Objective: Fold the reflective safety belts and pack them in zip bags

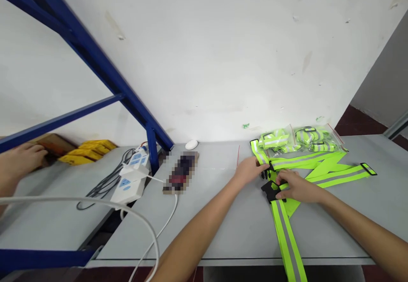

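A neon yellow-green reflective strap vest (321, 167) with grey bands lies spread on the grey table (223, 226); one strap hangs over the front edge. My left hand (251, 169) pinches the strap near a black buckle at its left side. My right hand (295, 186) is closed on the strap beside another black buckle (270, 190). The two hands are close together, about a hand's width apart.
Clear bags of folded vests (299, 141) lie by the wall. A blurred phone (180, 173), a white mouse (191, 144), power strips (132, 175) with cables and a blue rack frame (95, 65) stand at left. Another person's hand (19, 158) rests at far left near yellow blocks (87, 151).
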